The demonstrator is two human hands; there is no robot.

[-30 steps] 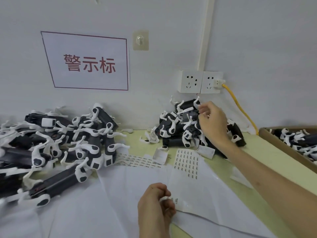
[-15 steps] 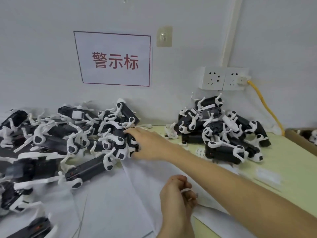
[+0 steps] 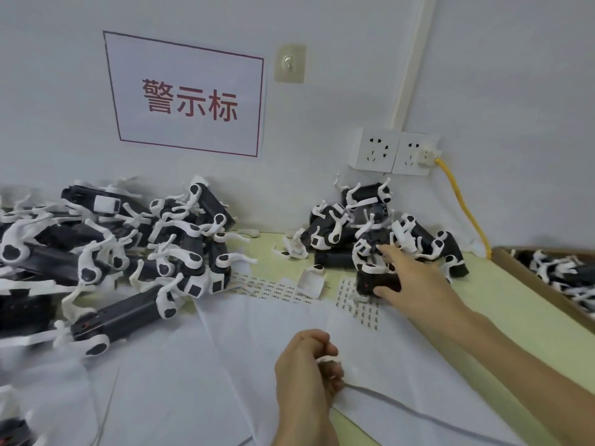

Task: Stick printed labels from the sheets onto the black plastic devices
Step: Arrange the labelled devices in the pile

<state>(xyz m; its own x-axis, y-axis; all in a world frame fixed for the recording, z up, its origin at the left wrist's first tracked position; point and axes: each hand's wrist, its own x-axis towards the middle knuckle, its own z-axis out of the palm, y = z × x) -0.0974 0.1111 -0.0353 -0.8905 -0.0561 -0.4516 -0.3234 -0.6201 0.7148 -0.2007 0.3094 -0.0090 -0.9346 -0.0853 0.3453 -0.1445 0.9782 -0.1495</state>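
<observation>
My right hand [image 3: 415, 284] reaches into the right pile of black plastic devices with white parts [image 3: 341, 226]. Its thumb and fingers grip one black device [image 3: 375, 281] at the pile's front edge. Low in the middle, my left hand [image 3: 306, 378] is curled and pinches a small white label [image 3: 328, 359] between thumb and fingertips. Two printed label sheets [image 3: 273, 288] [image 3: 351, 300] lie on the table between the piles. A bigger pile of the same devices [image 3: 135, 252] fills the left side.
Large white paper sheets [image 3: 244, 365] cover the near part of the green table. A cardboard box [image 3: 528, 281] with more devices stands at the right edge. On the wall are a red-lettered sign [image 3: 190, 98] and sockets [image 3: 392, 152] with a yellow cable [image 3: 463, 204].
My right hand has left the left pile, crossed to the right pile and taken hold of a black device there. My left hand has kept pinching the label.
</observation>
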